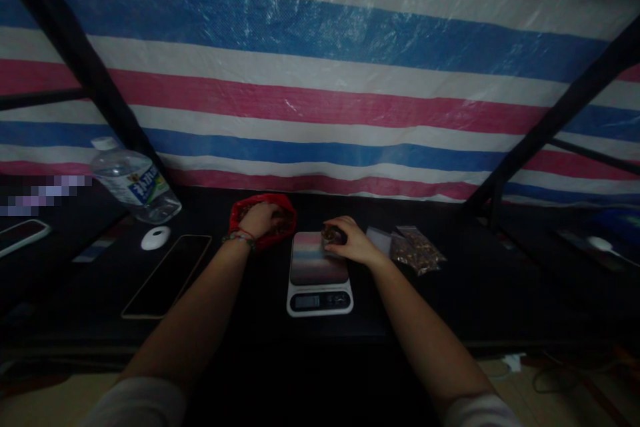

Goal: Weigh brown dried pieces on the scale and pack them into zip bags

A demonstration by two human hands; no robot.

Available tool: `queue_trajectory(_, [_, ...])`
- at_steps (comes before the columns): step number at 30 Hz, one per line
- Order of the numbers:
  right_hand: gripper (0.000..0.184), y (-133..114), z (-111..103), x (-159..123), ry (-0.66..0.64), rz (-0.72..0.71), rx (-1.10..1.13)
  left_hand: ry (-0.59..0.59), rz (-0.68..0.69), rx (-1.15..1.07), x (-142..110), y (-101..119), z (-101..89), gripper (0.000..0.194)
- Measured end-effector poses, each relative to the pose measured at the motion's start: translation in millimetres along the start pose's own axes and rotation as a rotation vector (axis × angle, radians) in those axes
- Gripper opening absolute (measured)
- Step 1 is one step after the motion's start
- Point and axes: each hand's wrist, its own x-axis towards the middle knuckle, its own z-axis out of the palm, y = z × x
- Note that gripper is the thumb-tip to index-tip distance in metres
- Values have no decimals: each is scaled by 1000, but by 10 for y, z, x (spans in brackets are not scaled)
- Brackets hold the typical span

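Observation:
My left hand [259, 219] reaches into a red bag [289, 232] of dark brown pieces. Its fingertips are hidden among the contents, so their grip does not show. Over the right side of a white digital scale [319, 263], my right hand [354, 240] is closed around a small clear plastic bag [330, 236] with brown bits inside. Whether that bag rests on the weighing plate I cannot tell. Just right of this hand lie filled clear bags of brown bits [419, 250], partly overlapping, beside a pale flat packet [379, 239].
To the left are a dark phone-like slab [167, 277], a white computer mouse [155, 237] and a clear plastic bottle [135, 180]. Another phone [23, 235] lies farther left. Black slanted posts [555, 113] flank the black table, with a striped plastic sheet [320, 67] behind it.

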Motion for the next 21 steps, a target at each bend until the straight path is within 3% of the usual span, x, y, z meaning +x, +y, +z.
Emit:
queue_trajectory(14, [50,35,45,3,41,-39,8,186,-21,-34,-67,-39,-93,29])
queue_trajectory(17, [48,18,52,11,29,-36,1,201,5,-57,-102,129,-137,28])
queue_trajectory(21, [44,6,38,15,28,-61,-18,176,171,-98,-192,535,-100,26])
